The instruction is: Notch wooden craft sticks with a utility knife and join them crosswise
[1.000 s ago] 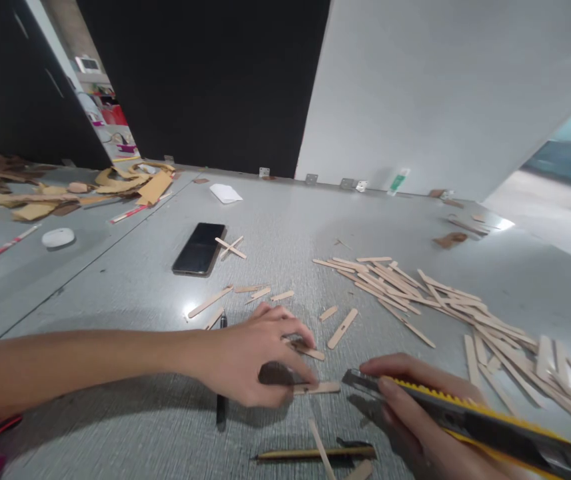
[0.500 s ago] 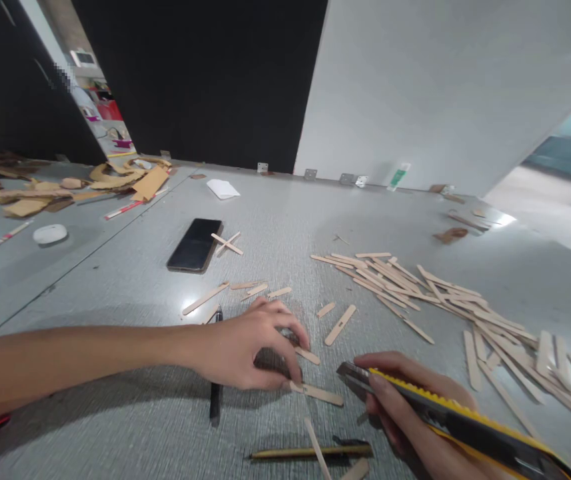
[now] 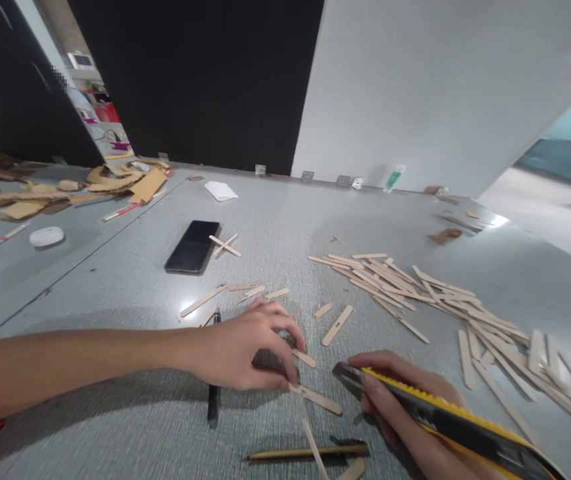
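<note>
My left hand (image 3: 250,343) rests over the table, fingers curled. Its thumb and a fingertip pinch the left end of a craft stick (image 3: 322,401) that has a small slot cut in it. Another craft stick (image 3: 306,359) pokes out from beneath the other fingers, its far end hidden. To the right, my right hand (image 3: 405,407) is wrapped round a yellow and black utility knife (image 3: 440,413), the blade end pointing left above the table, apart from the sticks. A second slotted stick (image 3: 338,325) and a short stick piece (image 3: 323,311) lie just beyond.
A heap of craft sticks (image 3: 445,300) spreads across the right. Near me lie a gold pen (image 3: 280,455) and, under my left wrist, a black pen (image 3: 213,403). Two crossed sticks (image 3: 225,245) touch a phone (image 3: 193,247). Cardboard scraps (image 3: 148,185) sit far left.
The right end of the pinched stick has swung slightly toward me. My right hand with the utility knife has shifted a little to the left. The view has moved slightly.
</note>
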Demonstrator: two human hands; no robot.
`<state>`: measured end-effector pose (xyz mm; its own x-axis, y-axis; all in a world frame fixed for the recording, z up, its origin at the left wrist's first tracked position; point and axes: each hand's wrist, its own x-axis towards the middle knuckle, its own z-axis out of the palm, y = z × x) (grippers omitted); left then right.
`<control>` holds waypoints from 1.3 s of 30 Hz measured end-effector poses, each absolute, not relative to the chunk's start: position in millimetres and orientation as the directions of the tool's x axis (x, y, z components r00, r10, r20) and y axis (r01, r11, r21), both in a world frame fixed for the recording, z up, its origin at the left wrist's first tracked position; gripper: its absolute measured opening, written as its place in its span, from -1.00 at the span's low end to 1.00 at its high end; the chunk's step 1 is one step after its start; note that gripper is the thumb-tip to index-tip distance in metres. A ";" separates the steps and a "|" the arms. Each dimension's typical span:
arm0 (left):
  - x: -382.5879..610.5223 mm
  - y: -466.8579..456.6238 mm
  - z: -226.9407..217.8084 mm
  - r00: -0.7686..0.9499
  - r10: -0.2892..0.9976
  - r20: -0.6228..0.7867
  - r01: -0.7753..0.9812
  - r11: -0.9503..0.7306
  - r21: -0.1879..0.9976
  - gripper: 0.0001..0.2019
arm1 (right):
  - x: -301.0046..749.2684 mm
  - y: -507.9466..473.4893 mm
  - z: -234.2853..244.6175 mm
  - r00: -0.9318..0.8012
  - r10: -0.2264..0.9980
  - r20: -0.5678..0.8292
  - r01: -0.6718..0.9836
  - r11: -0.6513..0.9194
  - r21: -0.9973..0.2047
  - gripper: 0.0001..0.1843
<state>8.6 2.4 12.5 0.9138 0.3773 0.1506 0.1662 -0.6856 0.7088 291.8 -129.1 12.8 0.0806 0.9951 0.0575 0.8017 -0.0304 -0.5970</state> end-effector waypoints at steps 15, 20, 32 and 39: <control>9.0 2.4 6.8 0.905 0.376 0.198 0.129 -0.687 0.715 -0.88 | 289.6 -129.3 14.5 0.081 0.995 0.055 0.791 -0.031 -0.611 -0.53; 9.5 1.7 7.2 0.903 0.376 0.208 0.124 -0.690 0.713 -0.88 | 288.9 -128.1 14.9 0.077 0.996 0.049 0.785 -0.030 -0.618 -0.52; 10.7 -2.2 9.0 0.816 0.527 0.237 0.200 -0.642 0.740 -0.95 | 278.8 -128.6 17.8 0.142 0.976 -0.168 0.506 -0.217 -0.835 -0.36; 11.0 -0.3 -6.2 0.672 0.676 0.302 0.322 -0.634 0.703 -0.73 | 278.8 -121.1 7.8 0.154 0.987 -0.055 0.333 -0.105 -0.937 -0.45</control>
